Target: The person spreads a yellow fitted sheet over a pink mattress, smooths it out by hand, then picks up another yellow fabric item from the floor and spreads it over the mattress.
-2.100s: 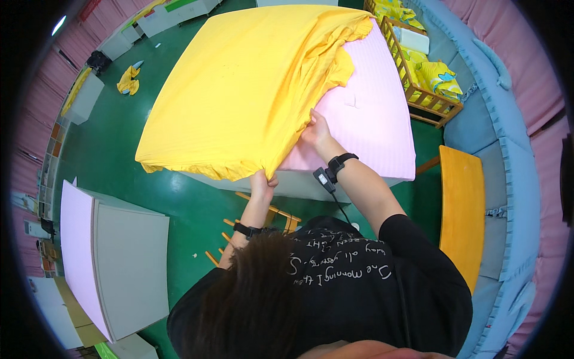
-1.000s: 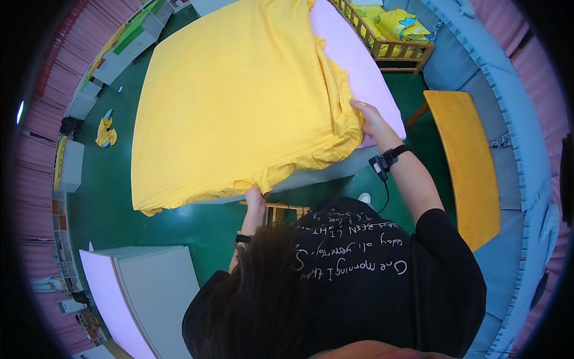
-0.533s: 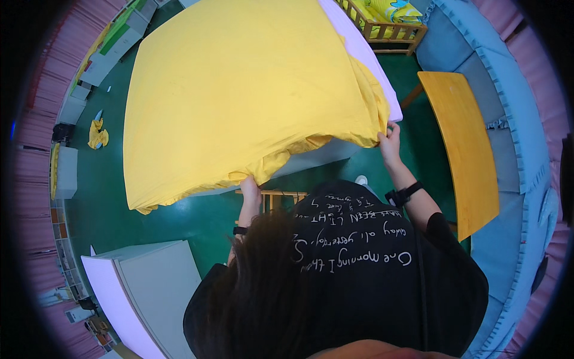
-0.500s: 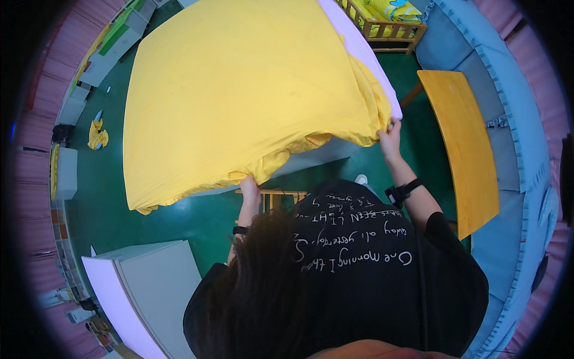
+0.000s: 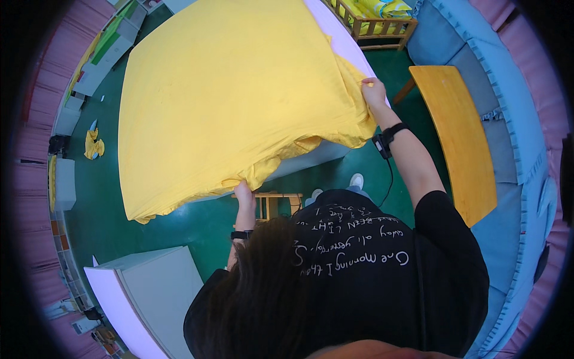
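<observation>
A large yellow cloth cover (image 5: pixel 227 102) with a gathered edge lies over a wide, flat-topped piece. Its lilac-white top (image 5: pixel 347 42) shows along the far right side, and its pale side (image 5: pixel 314 160) below the near edge. My left hand (image 5: pixel 244 194) is closed on the cover's near edge, left of the middle. Closer to the right corner, my right hand (image 5: pixel 374 94) pinches the cloth at the side, beside the lilac strip. Between my hands the edge hangs in loose folds. The cloth hides most of the top.
A small wooden stool-like frame (image 5: pixel 270 204) stands below the near edge. On the right are a wooden table (image 5: pixel 457 131) and blue padded seating (image 5: pixel 502 152). A white cabinet (image 5: pixel 158 284) stands at lower left. Yellow cloth (image 5: pixel 93 145) lies on the green floor; a wooden crib (image 5: pixel 385 30) is at the back.
My right hand has moved up and away along the right side, drawing the cloth's edge with it. My left hand stays on the near edge. The view has shifted slightly.
</observation>
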The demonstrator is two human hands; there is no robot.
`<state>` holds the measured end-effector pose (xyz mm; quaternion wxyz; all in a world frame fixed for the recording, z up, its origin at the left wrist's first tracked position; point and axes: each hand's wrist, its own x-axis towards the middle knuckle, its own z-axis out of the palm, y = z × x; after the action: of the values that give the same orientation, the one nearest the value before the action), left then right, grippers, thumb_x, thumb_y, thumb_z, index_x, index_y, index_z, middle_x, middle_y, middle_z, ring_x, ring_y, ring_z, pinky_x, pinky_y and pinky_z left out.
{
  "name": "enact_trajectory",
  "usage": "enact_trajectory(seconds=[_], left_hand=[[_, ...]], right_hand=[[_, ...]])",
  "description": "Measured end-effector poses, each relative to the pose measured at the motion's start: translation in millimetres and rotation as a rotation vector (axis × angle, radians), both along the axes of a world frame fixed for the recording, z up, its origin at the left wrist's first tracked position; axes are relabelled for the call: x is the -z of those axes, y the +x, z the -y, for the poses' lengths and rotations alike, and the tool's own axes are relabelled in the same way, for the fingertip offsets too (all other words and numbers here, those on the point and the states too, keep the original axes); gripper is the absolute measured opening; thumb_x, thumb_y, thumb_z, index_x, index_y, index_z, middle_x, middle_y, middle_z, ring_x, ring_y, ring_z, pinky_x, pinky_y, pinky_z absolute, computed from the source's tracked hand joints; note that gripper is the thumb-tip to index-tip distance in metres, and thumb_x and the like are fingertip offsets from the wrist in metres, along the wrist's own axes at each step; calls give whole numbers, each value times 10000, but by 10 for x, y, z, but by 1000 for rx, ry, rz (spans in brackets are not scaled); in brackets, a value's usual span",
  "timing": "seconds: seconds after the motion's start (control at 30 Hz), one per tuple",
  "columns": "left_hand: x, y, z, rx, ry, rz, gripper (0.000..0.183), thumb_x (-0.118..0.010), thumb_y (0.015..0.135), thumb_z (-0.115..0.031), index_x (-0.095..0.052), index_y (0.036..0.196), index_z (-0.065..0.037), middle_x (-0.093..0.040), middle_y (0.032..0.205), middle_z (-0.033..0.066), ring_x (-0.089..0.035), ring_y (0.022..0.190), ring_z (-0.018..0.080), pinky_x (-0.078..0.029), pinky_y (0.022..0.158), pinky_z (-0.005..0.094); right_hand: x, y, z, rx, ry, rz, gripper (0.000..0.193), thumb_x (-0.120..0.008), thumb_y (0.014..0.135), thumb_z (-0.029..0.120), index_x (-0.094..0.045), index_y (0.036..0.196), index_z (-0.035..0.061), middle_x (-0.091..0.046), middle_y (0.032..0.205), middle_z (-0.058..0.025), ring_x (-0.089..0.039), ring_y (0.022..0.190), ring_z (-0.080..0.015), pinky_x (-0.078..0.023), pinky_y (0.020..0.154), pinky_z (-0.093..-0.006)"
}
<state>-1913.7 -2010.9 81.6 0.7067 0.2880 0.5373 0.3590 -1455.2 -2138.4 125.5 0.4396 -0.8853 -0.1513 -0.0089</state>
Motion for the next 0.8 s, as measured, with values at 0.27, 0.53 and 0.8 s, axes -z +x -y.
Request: enact_trajectory(seconds=[0.27, 0.53, 0.8], left_hand=[[287, -139, -82, -58, 96, -74, 397, -412, 745, 28, -428, 1137, 90, -508, 1094, 164, -567, 910, 245, -484, 778, 352], [305, -46, -39, -63, 38, -5, 378, -400, 806, -72, -438, 1167, 33, -507, 1120, 149, -550, 958, 260, -478, 792, 384], [240, 197, 249, 435, -228, 270, 400, -435, 856, -291, -465, 1169, -43, -555, 1065, 86, -549, 934, 203, -457, 771, 322]], right_hand=[[-345, -241, 1261, 171, 160, 406, 168, -536, 757, 57, -537, 923, 30, -606, 839, -142, -592, 796, -312, -450, 706, -351], [410, -67, 1283, 58, 365, -573, 360, -499, 804, 119, -470, 1144, 2, -562, 1046, -145, -544, 967, -238, -417, 845, -305], [331, 328, 1079, -52, 477, -1056, 316, -499, 864, 235, -541, 1044, -20, -592, 1025, -124, -586, 888, -204, -457, 793, -303]])
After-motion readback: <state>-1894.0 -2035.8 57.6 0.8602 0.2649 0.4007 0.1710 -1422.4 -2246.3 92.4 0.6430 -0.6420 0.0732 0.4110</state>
